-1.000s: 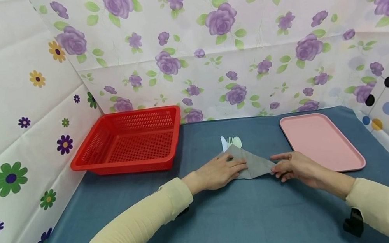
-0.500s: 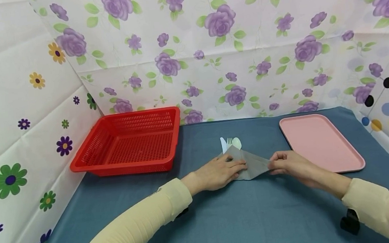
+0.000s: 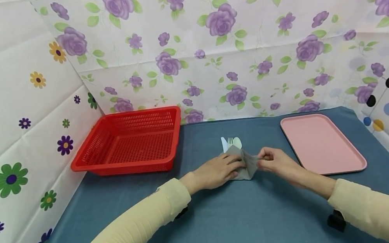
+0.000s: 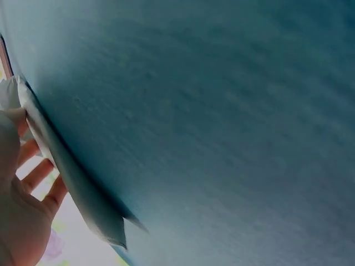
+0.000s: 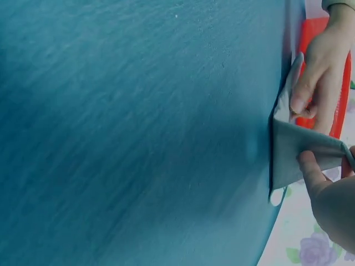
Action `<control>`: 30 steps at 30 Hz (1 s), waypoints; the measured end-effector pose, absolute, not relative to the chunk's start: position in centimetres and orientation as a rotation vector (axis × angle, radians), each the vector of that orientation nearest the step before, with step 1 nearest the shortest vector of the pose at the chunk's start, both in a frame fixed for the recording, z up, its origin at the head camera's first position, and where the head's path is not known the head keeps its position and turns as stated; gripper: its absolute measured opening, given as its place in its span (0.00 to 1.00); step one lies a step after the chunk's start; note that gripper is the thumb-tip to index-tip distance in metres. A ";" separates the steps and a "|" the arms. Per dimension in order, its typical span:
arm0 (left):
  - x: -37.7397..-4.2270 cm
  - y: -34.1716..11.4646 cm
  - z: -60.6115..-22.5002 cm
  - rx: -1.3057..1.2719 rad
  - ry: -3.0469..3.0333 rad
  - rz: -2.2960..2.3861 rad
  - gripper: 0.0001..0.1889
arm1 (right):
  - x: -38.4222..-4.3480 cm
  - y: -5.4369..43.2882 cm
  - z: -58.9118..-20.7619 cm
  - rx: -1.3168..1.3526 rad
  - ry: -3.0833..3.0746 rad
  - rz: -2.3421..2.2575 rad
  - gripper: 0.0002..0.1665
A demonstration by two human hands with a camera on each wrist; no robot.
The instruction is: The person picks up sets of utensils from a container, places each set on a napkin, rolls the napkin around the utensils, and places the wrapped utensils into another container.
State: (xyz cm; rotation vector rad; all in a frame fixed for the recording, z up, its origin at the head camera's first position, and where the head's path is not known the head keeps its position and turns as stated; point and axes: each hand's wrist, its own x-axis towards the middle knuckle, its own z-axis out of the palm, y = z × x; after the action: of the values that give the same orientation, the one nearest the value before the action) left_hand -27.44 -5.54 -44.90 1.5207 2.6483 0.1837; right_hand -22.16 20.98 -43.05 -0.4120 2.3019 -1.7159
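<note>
A grey napkin (image 3: 242, 175) lies on the blue cloth, partly folded over a white plastic knife (image 3: 224, 143), fork (image 3: 230, 141) and spoon (image 3: 237, 143). Only the tops of the cutlery stick out; their handles are hidden under the napkin. My left hand (image 3: 216, 172) rests on the napkin's left part, and the left wrist view shows its fingers (image 4: 39, 176) spread on the fabric. With thumb and fingers, my right hand (image 3: 279, 165) pinches the napkin's right corner and holds it raised. In the right wrist view the lifted flap (image 5: 297, 147) stands up from the cloth.
To the left at the back sits a red plastic basket (image 3: 128, 169) with nothing in it. A pink tray (image 3: 323, 140) lies to the right, just beyond my right hand. Flowered sheets (image 3: 199, 23) hang behind the blue-covered table (image 3: 253, 217).
My right hand has gone from touching the napkin's right corner to pinching it, and has lifted it and brought it leftward. My left hand has stayed on the napkin.
</note>
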 end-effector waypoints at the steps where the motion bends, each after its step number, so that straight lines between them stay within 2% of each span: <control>1: -27.5 -5.6 -44.9 1.483 2.642 0.246 0.23 | -22.1 20.8 -43.1 -0.416 2.316 -1.718 0.10; 5: -27.6 -5.9 -44.8 1.332 2.606 0.496 0.22 | -22.2 20.1 -43.3 -0.435 2.387 -1.701 0.09; 9: -27.7 -6.2 -44.8 1.304 2.604 0.567 0.21 | -22.2 19.3 -43.4 -0.443 2.460 -1.668 0.08; 15: -27.7 -6.8 -44.8 1.248 2.601 0.633 0.26 | -22.3 18.2 -43.5 -0.486 2.544 -1.594 0.06; 19: -27.7 -6.7 -44.7 1.292 2.596 0.613 0.26 | -22.2 17.7 -43.6 -0.539 2.569 -1.536 0.05; 26: -27.9 -6.3 -44.8 1.437 2.669 0.497 0.18 | -22.2 17.6 -44.0 -0.640 2.524 -1.507 0.09; 30: -27.9 -6.3 -44.9 1.476 2.695 0.479 0.16 | -22.2 18.1 -44.2 -0.695 2.519 -1.486 0.08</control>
State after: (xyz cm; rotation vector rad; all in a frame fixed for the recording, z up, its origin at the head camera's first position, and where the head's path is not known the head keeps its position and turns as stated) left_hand -27.93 -6.27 -44.89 1.4759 2.6955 0.4789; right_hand -22.18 18.06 -44.19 -0.6950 2.5187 -1.4859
